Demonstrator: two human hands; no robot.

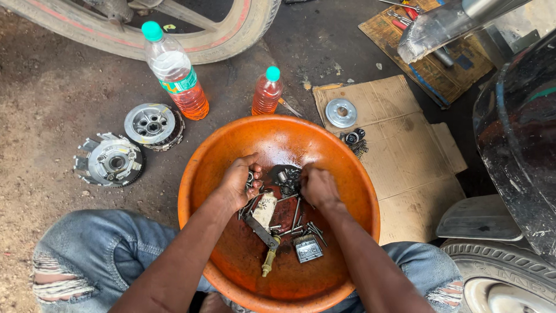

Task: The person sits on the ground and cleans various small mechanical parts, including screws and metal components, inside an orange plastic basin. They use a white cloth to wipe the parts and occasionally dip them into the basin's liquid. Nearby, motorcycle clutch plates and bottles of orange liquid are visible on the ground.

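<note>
Both my hands reach into a big orange plastic basin [231, 139] on the ground. My left hand [237, 181] is closed on a small metal part [250, 178] at the basin's middle. My right hand [317, 186] is closed too, its fingers down among dark oily parts [288, 178]; what it grips is hidden. Bolts, a bracket, a brass-coloured fitting [269, 262] and a small finned metal piece [307, 249] lie wet in the basin's bottom.
Two clutch assemblies [154, 124] [110, 161] lie on the dirt at left. Two plastic bottles of orange liquid [175, 72] [267, 91] stand behind the basin. Cardboard [405, 156] at right carries a round plate [341, 112] and small parts. Tyres sit behind [231, 40] and at lower right [504, 266].
</note>
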